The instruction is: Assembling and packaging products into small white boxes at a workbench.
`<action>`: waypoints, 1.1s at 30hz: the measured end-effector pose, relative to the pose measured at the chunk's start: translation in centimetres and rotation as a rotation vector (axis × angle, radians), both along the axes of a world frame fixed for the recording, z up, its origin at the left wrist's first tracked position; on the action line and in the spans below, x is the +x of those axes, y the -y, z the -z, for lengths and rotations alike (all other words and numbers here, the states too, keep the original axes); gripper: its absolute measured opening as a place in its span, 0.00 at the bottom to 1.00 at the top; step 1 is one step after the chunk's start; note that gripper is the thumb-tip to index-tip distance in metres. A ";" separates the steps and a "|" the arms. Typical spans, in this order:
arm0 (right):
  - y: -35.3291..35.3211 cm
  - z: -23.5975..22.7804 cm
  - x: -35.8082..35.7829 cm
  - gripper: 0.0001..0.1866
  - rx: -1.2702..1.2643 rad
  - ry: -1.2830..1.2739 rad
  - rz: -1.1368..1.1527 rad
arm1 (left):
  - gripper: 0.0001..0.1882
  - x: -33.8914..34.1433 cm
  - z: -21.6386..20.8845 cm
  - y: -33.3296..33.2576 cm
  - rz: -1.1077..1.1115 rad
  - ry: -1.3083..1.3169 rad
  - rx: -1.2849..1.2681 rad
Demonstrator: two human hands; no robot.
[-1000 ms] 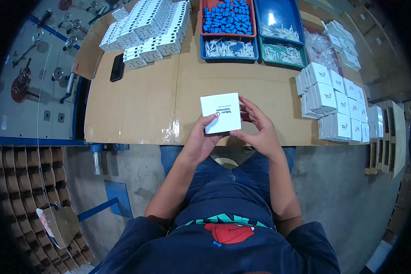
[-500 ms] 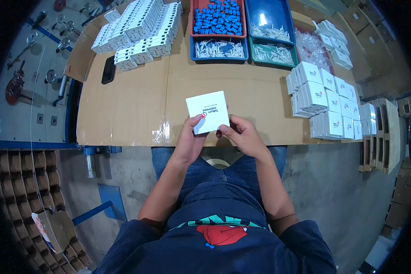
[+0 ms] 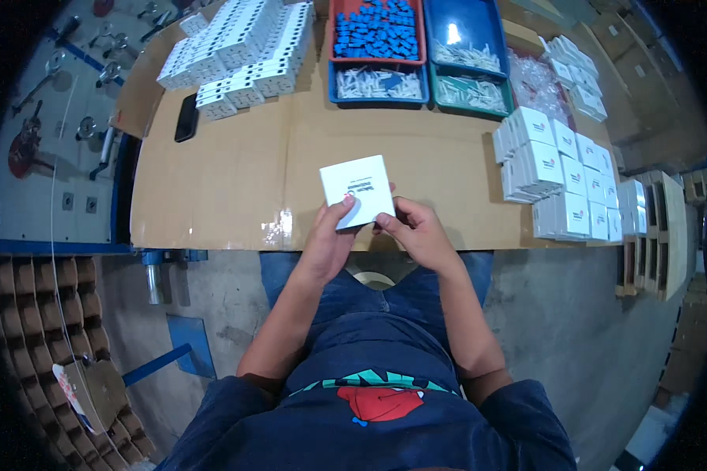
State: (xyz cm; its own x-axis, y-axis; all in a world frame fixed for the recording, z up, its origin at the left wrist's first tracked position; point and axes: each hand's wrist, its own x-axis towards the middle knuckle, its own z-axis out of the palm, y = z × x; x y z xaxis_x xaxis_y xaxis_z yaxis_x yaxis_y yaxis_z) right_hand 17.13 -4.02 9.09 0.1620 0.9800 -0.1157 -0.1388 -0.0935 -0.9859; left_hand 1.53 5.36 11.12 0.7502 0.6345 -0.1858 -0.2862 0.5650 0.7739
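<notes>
Just above the near edge of the cardboard-covered table, a white square plastic box (image 3: pixel 373 174) with small print on its face is held up between both hands. My left hand (image 3: pixel 327 245) grips its lower left side, thumb lying flat on the printed face and fingers hidden behind. At the lower right corner, my right hand (image 3: pixel 423 237) pinches the box between its thumb and curled fingers. The underside of the box is out of sight.
Stacked white boxes stand at the right (image 3: pixel 562 177) and white units with dark openings at the far left (image 3: pixel 236 47). Farther back are a red tray (image 3: pixel 331 31) of blue parts and blue and green trays of white pieces. A black phone (image 3: pixel 187 118) lies at left.
My left thumb has shifted slightly to the right over the box's printed face. The right hand keeps nearly the same grip.
</notes>
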 end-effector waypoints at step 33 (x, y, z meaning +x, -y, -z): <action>-0.5 -3.2 0.0 0.55 0.298 0.692 0.152 | 0.30 0.1 2.6 1.2 0.047 -0.118 -0.192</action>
